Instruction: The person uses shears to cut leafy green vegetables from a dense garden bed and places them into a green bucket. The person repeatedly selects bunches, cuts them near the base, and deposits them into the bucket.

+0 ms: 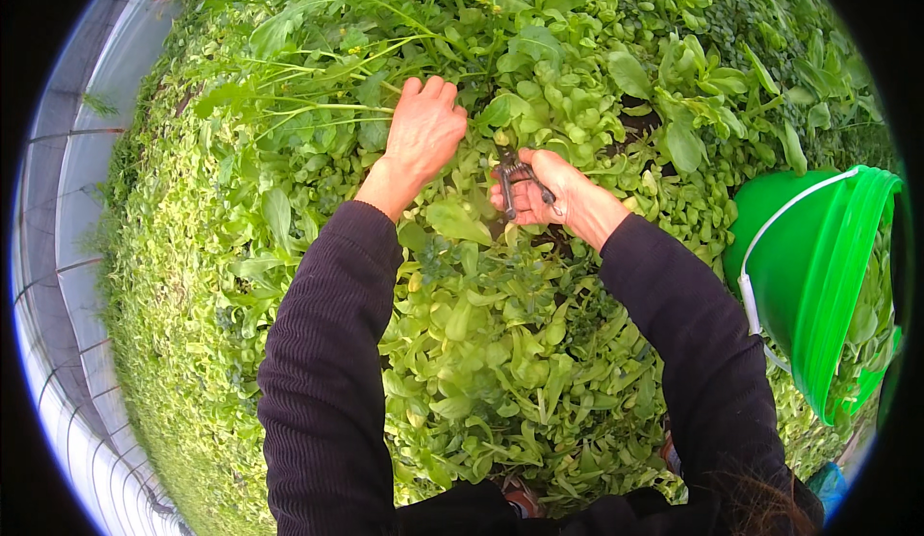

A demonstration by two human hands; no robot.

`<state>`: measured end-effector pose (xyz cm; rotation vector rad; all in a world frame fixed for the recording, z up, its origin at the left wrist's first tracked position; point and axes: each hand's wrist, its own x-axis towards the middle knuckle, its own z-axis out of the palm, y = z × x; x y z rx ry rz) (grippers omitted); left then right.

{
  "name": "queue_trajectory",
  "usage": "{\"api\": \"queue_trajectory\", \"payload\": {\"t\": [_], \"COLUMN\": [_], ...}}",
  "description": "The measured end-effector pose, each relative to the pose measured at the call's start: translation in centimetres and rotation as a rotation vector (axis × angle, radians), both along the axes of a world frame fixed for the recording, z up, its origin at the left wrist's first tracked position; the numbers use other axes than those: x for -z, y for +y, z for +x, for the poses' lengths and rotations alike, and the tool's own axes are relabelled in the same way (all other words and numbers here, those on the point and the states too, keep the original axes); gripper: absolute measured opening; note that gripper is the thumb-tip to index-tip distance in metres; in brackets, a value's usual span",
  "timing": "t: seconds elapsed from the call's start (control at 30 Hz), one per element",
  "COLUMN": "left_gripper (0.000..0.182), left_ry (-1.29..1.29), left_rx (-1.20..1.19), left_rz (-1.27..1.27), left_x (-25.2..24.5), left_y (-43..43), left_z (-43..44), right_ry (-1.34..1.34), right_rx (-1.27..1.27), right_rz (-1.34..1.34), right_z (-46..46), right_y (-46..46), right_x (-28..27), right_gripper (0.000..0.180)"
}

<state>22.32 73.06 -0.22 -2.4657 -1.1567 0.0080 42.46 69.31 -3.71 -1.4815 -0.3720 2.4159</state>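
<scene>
My left hand is closed around several long green stems of a leafy plant with small yellow flowers. The stems stick out to the left of the fist. Lower and to the right, my right hand holds a pair of small pruning shears with dark handles and a coil spring. Their handles are spread apart in the palm, and the blades point up towards the plant's base. Leaves partly hide the blade tips, so I cannot tell whether they touch a stem.
A green plastic bucket with a white handle lies tilted at the right, with cut leaves inside. Low leafy greens cover the ground around my feet. A greenhouse wall of plastic film curves along the left.
</scene>
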Motion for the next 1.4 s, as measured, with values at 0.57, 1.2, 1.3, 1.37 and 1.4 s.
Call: {"api": "queue_trajectory", "payload": {"t": [0.57,1.2,1.3,1.37,1.4], "left_gripper": [0.009,0.008,0.008,0.007,0.007], "left_ry": [0.026,-0.023,-0.043,-0.072,-0.108], "left_rx": [-0.051,-0.048,-0.077,-0.086,-0.06], "left_rz": [-0.005,-0.016,-0.025,-0.034,0.023], "left_x": [-0.1,0.0,0.2,0.5,0.6], "left_y": [-0.6,-1.0,-1.1,-1.1,-1.1], "left_z": [-0.3,-0.7,-0.7,-0.7,-0.8], "right_ry": [0.021,-0.049,-0.057,-0.049,-0.04], "right_rx": [-0.089,-0.06,-0.024,0.022,0.046], "right_rz": [0.022,-0.026,-0.064,-0.092,-0.1], "right_z": [2.0,0.7,0.2,-0.4,-0.5], "right_y": [0.3,0.1,0.0,-0.2,-0.3], "right_x": [0.5,-0.9,-1.4,-1.6,-1.6], "right_gripper": [0.052,0.049,0.049,0.049,0.049]}}
